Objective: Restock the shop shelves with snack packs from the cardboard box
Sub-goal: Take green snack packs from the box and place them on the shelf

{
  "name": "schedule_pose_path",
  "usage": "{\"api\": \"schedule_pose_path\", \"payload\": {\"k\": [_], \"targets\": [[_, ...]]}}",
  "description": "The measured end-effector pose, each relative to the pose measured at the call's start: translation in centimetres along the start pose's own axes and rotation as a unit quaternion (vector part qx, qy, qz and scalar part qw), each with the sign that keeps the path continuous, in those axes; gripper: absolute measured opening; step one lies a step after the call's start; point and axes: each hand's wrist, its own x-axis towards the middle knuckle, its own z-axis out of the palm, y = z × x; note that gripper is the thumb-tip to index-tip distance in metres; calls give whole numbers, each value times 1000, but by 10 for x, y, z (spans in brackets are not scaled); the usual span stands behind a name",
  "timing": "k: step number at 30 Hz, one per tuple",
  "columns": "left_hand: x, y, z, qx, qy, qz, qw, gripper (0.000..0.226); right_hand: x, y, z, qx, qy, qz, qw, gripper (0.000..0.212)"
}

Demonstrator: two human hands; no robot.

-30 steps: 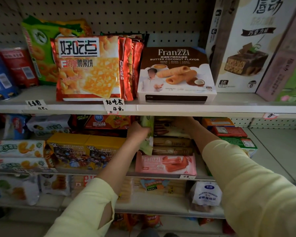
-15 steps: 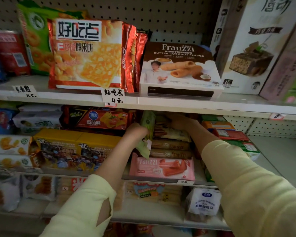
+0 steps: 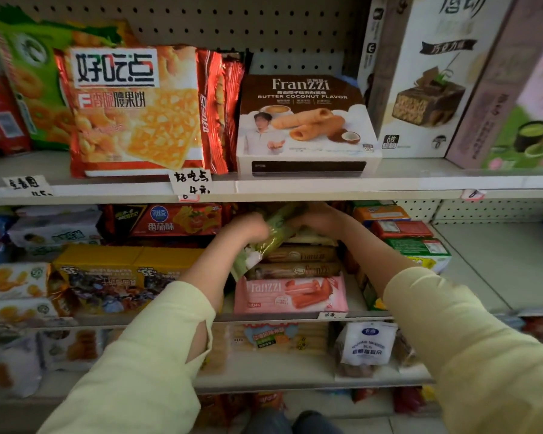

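Nearest the camera, two pale yellow sleeves fill the lower frame and cover part of the bottom shelf point(image 3: 264, 375); the packs on it are blurred. Beyond them, on the middle shelf point(image 3: 295, 317), a pink wafer pack point(image 3: 290, 296) lies at the front edge with two brown wafer packs point(image 3: 298, 263) stacked on top of it. Above that stack, the left hand point(image 3: 248, 228) and right hand point(image 3: 318, 219) both grip a green snack pack point(image 3: 275, 236), held tilted, its lower end overlapping the brown packs. The fingers of both hands are curled around it, though motion blur and shadow under the upper shelf point(image 3: 389, 184) hide the fingertips and the pack's far end. Yellow boxes point(image 3: 123, 277) sit to the left. Farthest, on the upper shelf, a coconut roll box point(image 3: 308, 126) stands beside an orange cracker bag point(image 3: 132, 111).
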Motion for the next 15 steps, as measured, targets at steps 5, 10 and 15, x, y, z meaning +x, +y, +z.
{"api": "schedule_pose_path", "payload": {"k": [5, 10, 15], "targets": [[-5, -3, -4, 29, -60, 72, 995, 49, -18, 15, -2, -9, 61, 11, 998, 81], [0, 0, 11, 41, -50, 109, 992, 48, -31, 23, -3, -54, 110, 82, 989, 67], [-7, -1, 38, 82, -6, 110, 991, 50, -48, 29, 10, -120, 100, 147, 977, 59]]}}
